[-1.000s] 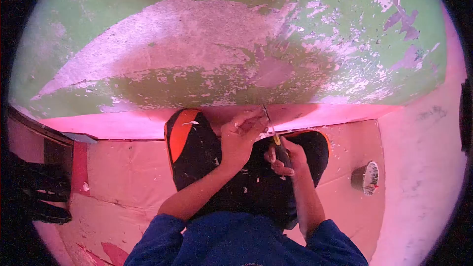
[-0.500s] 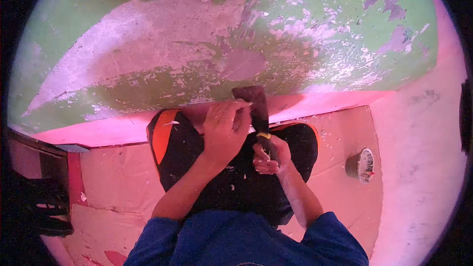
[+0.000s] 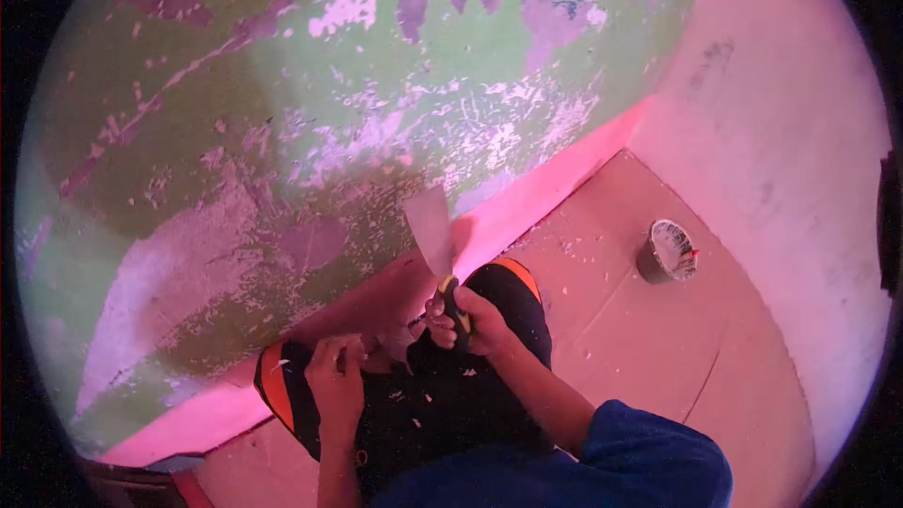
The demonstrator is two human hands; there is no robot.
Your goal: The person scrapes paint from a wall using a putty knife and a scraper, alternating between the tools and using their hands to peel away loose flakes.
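Note:
My right hand grips the black and yellow handle of a putty scraper. Its wide blade points up and rests against the base of the green wall, where the paint is flaking. My left hand is lower left, fingers curled loosely near my knee; whether it holds anything is unclear. Both hands are above my legs in black trousers with orange trim.
A roll of tape lies on the cardboard floor cover to the right. Paint chips litter the cardboard near the pink skirting. A plain pale wall meets the green wall at a corner on the right.
The view has swung to the left and tilted. My left hand has let go of the scraper blade and dropped toward my knee. The right hand has raised the blade against the wall.

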